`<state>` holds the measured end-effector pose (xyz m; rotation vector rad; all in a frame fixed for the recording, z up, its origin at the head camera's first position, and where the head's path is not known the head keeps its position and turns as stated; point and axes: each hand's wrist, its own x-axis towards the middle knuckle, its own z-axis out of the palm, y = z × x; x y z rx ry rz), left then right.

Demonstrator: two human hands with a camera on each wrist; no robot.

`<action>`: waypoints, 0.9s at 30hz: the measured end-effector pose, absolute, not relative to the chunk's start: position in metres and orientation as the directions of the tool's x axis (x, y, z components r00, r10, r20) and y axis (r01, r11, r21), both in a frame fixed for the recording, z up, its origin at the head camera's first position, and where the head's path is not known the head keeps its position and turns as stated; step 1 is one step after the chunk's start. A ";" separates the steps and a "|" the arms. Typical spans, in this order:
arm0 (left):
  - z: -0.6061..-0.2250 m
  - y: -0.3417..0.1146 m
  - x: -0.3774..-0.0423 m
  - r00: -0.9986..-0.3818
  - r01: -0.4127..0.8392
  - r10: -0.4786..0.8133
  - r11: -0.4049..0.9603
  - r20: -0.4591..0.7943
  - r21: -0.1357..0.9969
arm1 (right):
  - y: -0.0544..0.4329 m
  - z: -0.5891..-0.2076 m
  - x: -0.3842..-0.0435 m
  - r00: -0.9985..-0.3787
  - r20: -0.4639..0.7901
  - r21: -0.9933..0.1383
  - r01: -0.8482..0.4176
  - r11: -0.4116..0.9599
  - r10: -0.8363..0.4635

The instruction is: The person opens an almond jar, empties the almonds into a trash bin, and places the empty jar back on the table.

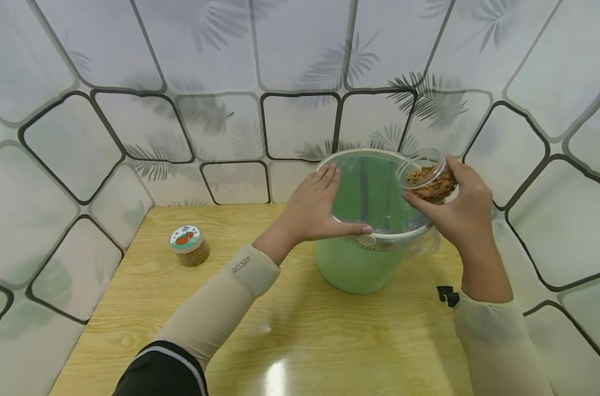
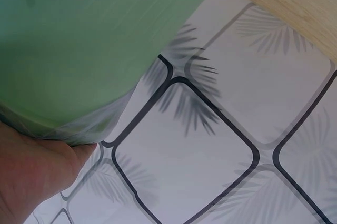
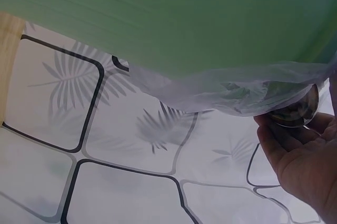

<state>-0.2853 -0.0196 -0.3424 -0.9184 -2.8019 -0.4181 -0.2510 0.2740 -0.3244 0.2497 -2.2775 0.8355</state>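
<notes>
A green trash bin point(image 1: 361, 269) with a pale rim stands on the table, lined with a clear plastic bag point(image 1: 423, 245) folded over the edge. My left hand point(image 1: 313, 209) lies with straight fingers against the near-left rim, thumb spread along the front. My right hand point(image 1: 468, 212) grips a small clear jar point(image 1: 440, 184) at the bin's right rim. The jar is lidless, full of brown crumbly pieces, and tilted with its mouth toward the bin. From below, the right wrist view shows the jar's base point(image 3: 298, 112) in the fingers, beside the hanging bag.
A second jar point(image 1: 193, 254), with a red-fruit picture on its lid, stands at the left of the wooden table point(image 1: 329, 341). Close behind the bin is a wall point(image 1: 300, 126) with a leaf-and-line pattern. Similar patterned sides flank the table left and right.
</notes>
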 end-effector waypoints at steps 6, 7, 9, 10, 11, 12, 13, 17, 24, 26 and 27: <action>-0.343 -0.019 -0.284 -0.798 0.598 0.553 0.774 0.240 0.208 | 0.275 -0.323 -0.250 -0.735 0.677 -0.470 -0.399 0.788 0.032; -0.343 -0.019 -0.284 -0.798 0.598 0.552 0.775 0.240 0.205 | 0.275 -0.323 -0.250 -0.734 0.678 -0.465 -0.400 0.790 0.027; -0.343 -0.019 -0.285 -0.800 0.596 0.551 0.777 0.239 0.203 | 0.276 -0.323 -0.250 -0.733 0.680 -0.458 -0.404 0.792 0.019; -0.343 -0.019 -0.285 -0.801 0.594 0.550 0.778 0.237 0.202 | 0.276 -0.322 -0.250 -0.734 0.679 -0.456 -0.403 0.794 0.017; -0.343 -0.019 -0.285 -0.801 0.594 0.550 0.779 0.236 0.202 | 0.277 -0.322 -0.250 -0.736 0.677 -0.456 -0.402 0.794 0.017; -0.344 -0.019 -0.285 -0.801 0.594 0.550 0.779 0.236 0.203 | 0.277 -0.323 -0.250 -0.740 0.672 -0.460 -0.397 0.794 0.018; -0.344 -0.019 -0.285 -0.802 0.593 0.550 0.779 0.235 0.204 | 0.277 -0.323 -0.250 -0.745 0.667 -0.461 -0.391 0.796 0.020; -0.344 -0.019 -0.284 -0.802 0.593 0.548 0.778 0.237 0.207 | 0.277 -0.324 -0.250 -0.754 0.657 -0.457 -0.383 0.803 0.014; -0.343 -0.019 -0.285 -0.800 0.594 0.548 0.780 0.244 0.195 | 0.276 -0.322 -0.252 -0.750 0.662 -0.427 -0.385 0.818 -0.008; -0.343 -0.019 -0.285 -0.799 0.596 0.550 0.780 0.241 0.194 | 0.276 -0.322 -0.251 -0.755 0.656 -0.425 -0.381 0.821 -0.010; -0.343 -0.019 -0.285 -0.799 0.596 0.551 0.779 0.239 0.194 | 0.276 -0.322 -0.251 -0.756 0.654 -0.423 -0.380 0.823 -0.013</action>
